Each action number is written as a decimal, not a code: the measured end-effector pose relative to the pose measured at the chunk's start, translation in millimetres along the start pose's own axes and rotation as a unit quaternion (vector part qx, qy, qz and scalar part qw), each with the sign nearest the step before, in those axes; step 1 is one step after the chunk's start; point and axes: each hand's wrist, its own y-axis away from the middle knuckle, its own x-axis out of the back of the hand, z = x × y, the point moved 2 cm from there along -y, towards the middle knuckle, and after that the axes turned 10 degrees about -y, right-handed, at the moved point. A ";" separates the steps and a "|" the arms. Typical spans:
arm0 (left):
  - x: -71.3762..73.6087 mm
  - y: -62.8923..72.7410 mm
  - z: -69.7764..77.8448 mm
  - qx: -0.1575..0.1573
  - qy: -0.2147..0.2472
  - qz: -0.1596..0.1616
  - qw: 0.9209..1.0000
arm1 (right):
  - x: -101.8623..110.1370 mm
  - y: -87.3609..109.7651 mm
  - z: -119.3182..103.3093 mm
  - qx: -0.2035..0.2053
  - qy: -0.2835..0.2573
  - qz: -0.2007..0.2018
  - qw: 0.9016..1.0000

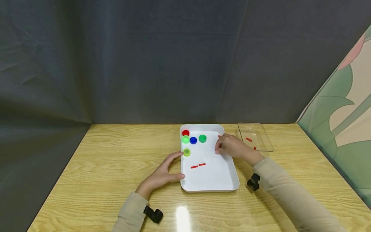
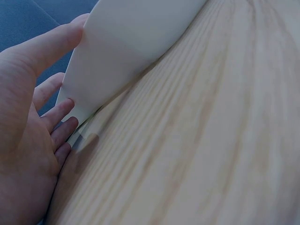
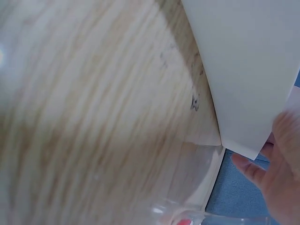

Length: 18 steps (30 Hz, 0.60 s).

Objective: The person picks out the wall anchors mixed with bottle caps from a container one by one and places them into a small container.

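A white tray [image 1: 210,180] lies on the table. My left hand [image 1: 159,175] is at its left side, thumb and index finger spread along the rim; in the left wrist view the other fingers of the left hand [image 2: 28,126] are loosely bent by the outer wall. My right hand [image 1: 232,146] reaches over the tray's right wall with fingers bent down and tips close together; whether they pinch anything is hidden. A red stick [image 1: 219,136] shows just beyond it. Two more red sticks, one left [image 1: 194,167] and one right [image 1: 202,164], lie lower in the tray.
At the tray's upper left are a red cap [image 1: 185,132], a light green cap [image 1: 185,139], a blue cap [image 1: 193,140] and a green cap [image 1: 202,138]. A yellow-green cap [image 1: 186,152] is lower. Right of the tray, a clear box [image 1: 265,140] holds red sticks [image 1: 249,139].
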 end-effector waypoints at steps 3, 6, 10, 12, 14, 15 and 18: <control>-0.3 -0.1 -0.3 0.000 -0.001 0.000 1.000 | -0.4 1.7 -0.7 0.000 -0.007 0.009 1.000; -0.4 -0.3 -0.7 0.000 -0.001 -0.001 1.000 | 0.0 3.8 -2.3 0.009 -0.013 0.022 1.000; -0.4 -0.5 -0.5 -0.002 -0.001 0.000 1.000 | 1.9 6.6 -5.9 0.019 -0.017 0.043 0.999; -0.3 -0.4 -0.2 -0.002 -0.003 0.001 1.000 | 3.0 7.7 -7.8 0.020 -0.015 0.051 0.998; -0.3 -0.3 0.1 -0.001 -0.003 0.001 1.000 | 4.0 9.0 -9.6 0.020 -0.015 0.059 0.998; -0.3 -0.3 0.2 0.000 -0.004 0.002 1.000 | 4.5 9.9 -10.1 0.021 -0.013 0.064 0.998; -0.3 -0.4 0.2 -0.001 -0.004 0.002 1.000 | 5.5 13.4 -11.8 0.031 -0.006 0.079 0.996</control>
